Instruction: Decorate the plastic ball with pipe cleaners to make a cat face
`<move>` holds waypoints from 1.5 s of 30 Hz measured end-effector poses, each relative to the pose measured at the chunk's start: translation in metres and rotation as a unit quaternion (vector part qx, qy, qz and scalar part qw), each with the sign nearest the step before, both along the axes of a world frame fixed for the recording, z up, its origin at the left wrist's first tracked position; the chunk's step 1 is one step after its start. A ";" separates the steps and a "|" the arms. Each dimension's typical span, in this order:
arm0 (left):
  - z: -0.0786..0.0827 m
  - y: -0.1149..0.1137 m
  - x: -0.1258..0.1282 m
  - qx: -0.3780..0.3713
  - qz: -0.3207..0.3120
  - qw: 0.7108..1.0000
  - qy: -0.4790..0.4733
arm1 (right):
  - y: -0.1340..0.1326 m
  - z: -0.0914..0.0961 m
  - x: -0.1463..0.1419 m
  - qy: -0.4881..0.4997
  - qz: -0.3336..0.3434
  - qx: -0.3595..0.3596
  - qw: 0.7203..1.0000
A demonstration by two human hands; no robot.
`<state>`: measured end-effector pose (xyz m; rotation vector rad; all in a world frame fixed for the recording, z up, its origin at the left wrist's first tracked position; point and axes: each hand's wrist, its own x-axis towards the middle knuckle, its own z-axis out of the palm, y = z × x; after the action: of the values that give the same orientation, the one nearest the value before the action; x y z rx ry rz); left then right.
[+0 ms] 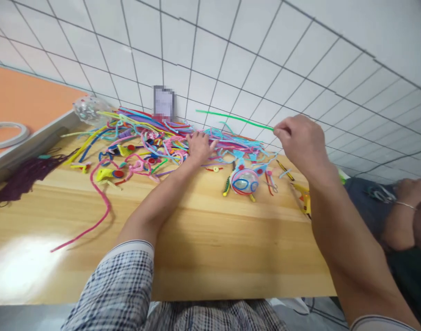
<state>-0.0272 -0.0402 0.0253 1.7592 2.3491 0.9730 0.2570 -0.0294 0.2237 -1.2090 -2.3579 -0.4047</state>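
My right hand (pixel 302 142) is raised above the wooden table (pixel 210 243) and pinches one end of a green pipe cleaner (pixel 231 118), which stretches out to the left in the air. My left hand (pixel 200 146) lies on the pile of coloured pipe cleaners (pixel 151 135) at the back of the table, fingers curled down into the strands. What those fingers hold, if anything, is hidden. A clear ball wrapped in blue and red pipe cleaners (pixel 244 180) sits between my two hands.
A long pink pipe cleaner (pixel 100 202) trails toward the front left. Dark purple yarn (pixel 24 174) lies at the left edge. A roll of tape (pixel 8 133) rests on the orange surface. Another person's arm (pixel 403 216) is at the right. Small scissors (pixel 270 184) lie by the ball.
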 end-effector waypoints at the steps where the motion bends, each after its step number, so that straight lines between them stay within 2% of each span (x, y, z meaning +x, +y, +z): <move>1: 0.001 0.001 -0.001 0.032 -0.004 0.999 -0.012 | -0.012 -0.006 0.024 0.034 0.010 0.006 0.999; 4: 0.009 0.007 -0.011 0.133 -0.019 0.989 -0.061 | -0.045 -0.033 0.089 0.116 0.031 0.008 0.993; 7: 0.032 0.018 -0.023 0.181 -0.010 0.972 -0.149 | -0.075 -0.067 0.137 0.162 0.055 -0.023 0.985; 8: 0.043 0.019 -0.025 0.193 -0.031 0.963 -0.187 | -0.085 -0.078 0.149 0.173 0.062 -0.033 0.982; 10: 0.071 0.013 -0.022 0.184 -0.135 0.934 -0.275 | -0.102 -0.099 0.168 0.190 0.075 -0.049 0.978; 12: 0.100 -0.008 -0.008 0.101 -0.247 0.897 -0.352 | -0.117 -0.116 0.181 0.197 0.091 -0.069 0.974; 14: 0.124 -0.042 0.014 -0.009 -0.334 0.863 -0.379 | -0.130 -0.131 0.191 0.195 0.111 -0.096 0.970; 16: 0.137 -0.081 0.039 -0.132 -0.429 0.818 -0.361 | -0.140 -0.143 0.200 0.190 0.125 -0.122 0.966; 17: 0.138 -0.100 0.051 -0.188 -0.468 0.795 -0.337 | -0.143 -0.149 0.204 0.189 0.127 -0.131 0.965; 20: 0.123 -0.140 0.082 -0.314 -0.520 0.742 -0.283 | -0.151 -0.162 0.216 0.191 0.119 -0.146 0.963; 22: 0.104 -0.153 0.096 -0.353 -0.537 0.713 -0.283 | -0.154 -0.170 0.224 0.191 0.106 -0.153 0.964; 23: 0.094 -0.156 0.100 -0.358 -0.535 0.713 -0.278 | -0.155 -0.174 0.227 0.192 0.098 -0.155 0.964; 26: 0.070 -0.161 0.106 -0.316 -0.488 0.761 -0.289 | -0.155 -0.185 0.233 0.189 0.072 -0.155 0.967; 29: 0.056 -0.164 0.102 -0.294 -0.428 0.799 -0.304 | -0.153 -0.193 0.235 0.178 0.046 -0.148 0.972; 32: 0.045 -0.165 0.098 -0.290 -0.394 0.815 -0.311 | -0.147 -0.199 0.235 0.163 0.023 -0.144 0.976; 37: 0.021 -0.168 0.107 -0.279 -0.377 0.820 -0.328 | -0.137 -0.201 0.227 0.123 -0.003 -0.126 0.984; 40: 0.008 -0.170 0.120 -0.274 -0.368 0.823 -0.334 | -0.143 -0.196 0.203 0.099 0.022 -0.107 0.989; 45: -0.003 -0.170 0.139 -0.241 -0.370 0.830 -0.341 | -0.159 -0.195 0.139 0.042 0.158 -0.160 0.974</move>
<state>0.1114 -0.2104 0.0227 1.5257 1.1626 0.6271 0.3958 -0.1882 0.0289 -0.9298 -2.5477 0.1341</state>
